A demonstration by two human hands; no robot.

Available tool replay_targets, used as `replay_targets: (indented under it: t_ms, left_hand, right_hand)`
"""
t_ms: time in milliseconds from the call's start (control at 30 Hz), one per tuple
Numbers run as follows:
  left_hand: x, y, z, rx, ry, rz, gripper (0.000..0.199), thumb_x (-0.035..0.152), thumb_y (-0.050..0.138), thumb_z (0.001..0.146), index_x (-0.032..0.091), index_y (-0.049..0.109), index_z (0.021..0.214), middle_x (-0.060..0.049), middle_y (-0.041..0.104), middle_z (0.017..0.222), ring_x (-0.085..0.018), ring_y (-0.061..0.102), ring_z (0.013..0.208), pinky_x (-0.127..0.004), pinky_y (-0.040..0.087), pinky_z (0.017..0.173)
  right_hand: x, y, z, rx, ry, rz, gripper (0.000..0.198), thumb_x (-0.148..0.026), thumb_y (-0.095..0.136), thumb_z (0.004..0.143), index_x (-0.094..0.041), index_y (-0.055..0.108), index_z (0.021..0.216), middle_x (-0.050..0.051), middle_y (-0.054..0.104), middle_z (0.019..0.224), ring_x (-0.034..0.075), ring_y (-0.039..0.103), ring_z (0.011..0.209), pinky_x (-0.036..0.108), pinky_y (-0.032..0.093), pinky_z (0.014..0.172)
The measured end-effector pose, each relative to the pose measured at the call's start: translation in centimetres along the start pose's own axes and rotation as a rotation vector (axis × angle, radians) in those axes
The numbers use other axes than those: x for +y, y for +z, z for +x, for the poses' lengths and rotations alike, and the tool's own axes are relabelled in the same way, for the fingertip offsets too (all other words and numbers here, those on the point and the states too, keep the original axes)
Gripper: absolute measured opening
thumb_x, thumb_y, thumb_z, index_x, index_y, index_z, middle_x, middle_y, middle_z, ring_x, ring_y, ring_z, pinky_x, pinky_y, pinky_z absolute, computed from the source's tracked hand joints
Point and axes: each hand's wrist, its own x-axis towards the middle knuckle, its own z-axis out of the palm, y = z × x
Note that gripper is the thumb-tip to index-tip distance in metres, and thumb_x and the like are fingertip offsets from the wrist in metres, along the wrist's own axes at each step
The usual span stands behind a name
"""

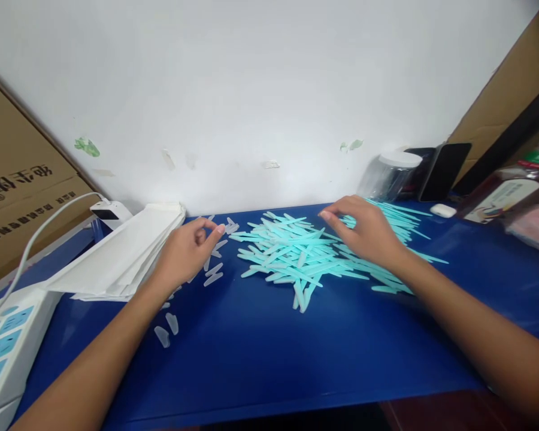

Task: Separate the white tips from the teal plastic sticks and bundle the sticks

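My left hand [186, 248] is over the left side of the blue table, its fingers curled and thumb and forefinger drawn together. Small translucent plastic caps [213, 274] lie scattered beneath and beside it. Whatever may be in its fingertips is too small to make out. My right hand [363, 227] hovers above the right part of a heap of slim, tapered teal plastic sticks [291, 248], which look like eyebrow razors. Its thumb and forefinger meet in a pinch; I cannot make out anything between them. More teal sticks [397, 218] lie in a row behind that hand.
White paper sleeves [117, 251] are stacked at left, by a power strip [15, 335] and a white charger [111, 212] with its cable. At right stand a clear lidded jar [393, 173], a phone [444, 170], a white earbud case [442, 210] and a bottle [505, 191]. A wall closes the back.
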Motion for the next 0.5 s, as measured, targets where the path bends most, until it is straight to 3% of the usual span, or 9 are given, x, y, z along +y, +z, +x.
replay_targets:
  t_ms: [67,167,300,500]
  left_hand:
    - [-0.6,-0.3,0.2,-0.017,0.037,0.330,0.054,0.072,0.053,0.099,0.021,0.069,0.112,0.001,0.057,0.062,-0.021,0.056,0.058,-0.030,0.033,0.057]
    - [-0.8,0.2,0.0,-0.123,0.042,0.601,0.071,0.077,0.034,0.103,0.017,0.061,0.130,-0.008,0.070,0.074,-0.032,0.069,0.072,-0.033,0.039,0.063]
    - [-0.4,1.5,-0.8,-0.235,0.074,0.786,0.083,0.084,0.027,0.099,0.015,0.058,0.134,-0.016,0.076,0.084,-0.040,0.074,0.081,-0.038,0.045,0.067]
    - [-0.6,2.3,-1.1,-0.273,0.035,0.868,0.063,0.060,0.020,0.110,0.017,0.066,0.118,-0.018,0.078,0.089,-0.040,0.077,0.087,-0.040,0.049,0.070]
  right_hand:
    - [0.9,-0.3,0.2,0.021,0.099,0.000,0.031,-0.044,0.058,0.106,-0.022,0.076,0.095,0.012,0.078,0.097,0.032,0.070,0.093,0.045,0.050,0.082]
    - [1.7,-0.2,0.4,0.029,0.158,-0.015,0.032,-0.045,0.059,0.105,-0.021,0.077,0.094,0.012,0.079,0.097,0.031,0.070,0.091,0.043,0.050,0.079]
    - [2.1,-0.2,0.4,0.007,0.174,-0.013,0.034,-0.045,0.056,0.106,-0.021,0.076,0.093,0.011,0.079,0.098,0.029,0.071,0.089,0.041,0.051,0.078]
    - [5.2,-2.5,0.9,0.095,0.200,-0.184,0.035,-0.045,0.055,0.105,-0.020,0.077,0.093,0.014,0.080,0.102,0.028,0.070,0.082,0.042,0.051,0.079]
